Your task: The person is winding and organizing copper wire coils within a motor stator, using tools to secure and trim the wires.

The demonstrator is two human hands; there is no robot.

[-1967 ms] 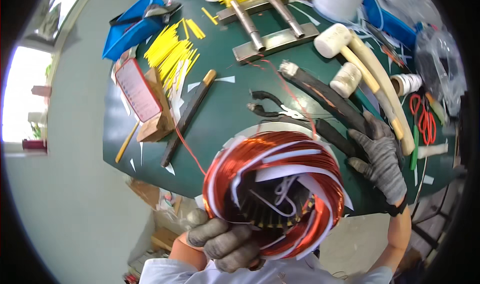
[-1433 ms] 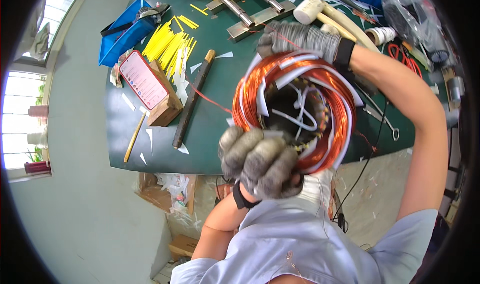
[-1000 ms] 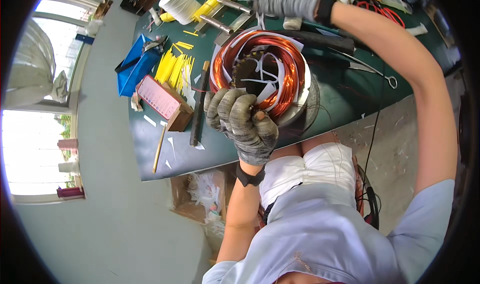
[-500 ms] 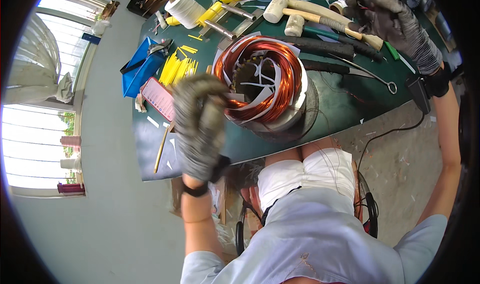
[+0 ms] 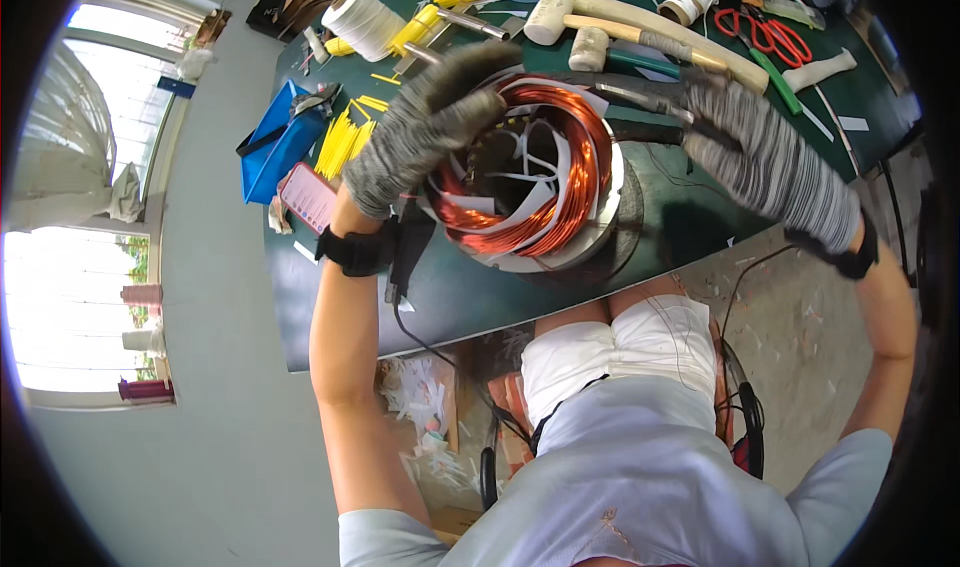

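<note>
Two gloved hands are up over the table, one on each side of a big ring of shiny orange wire. The ring sits near the front edge of the table, on top of a round pale base. The hands are apart from each other. The left hand is at the top left edge of the ring, but it is blurry, so I cannot tell if it is gripping or only resting there. The right hand is off to the right, and its fingers look closed around a thin metal tool.

I think the whole thing would be heavy, since so much wire is packed together. The base looks hard and should not squash. The wire bundle looks firm, maybe a little springy, and so smooth that it could be slippery. Its shiny skin could get scratched by something sharp. The white paper tucked in the wire looks easy to bend or tear, and the white string in the middle looks soft and floppy.

To lift it, the best place to hold would be low down on the base, one hand on each side, not by the paper or the string
</note>
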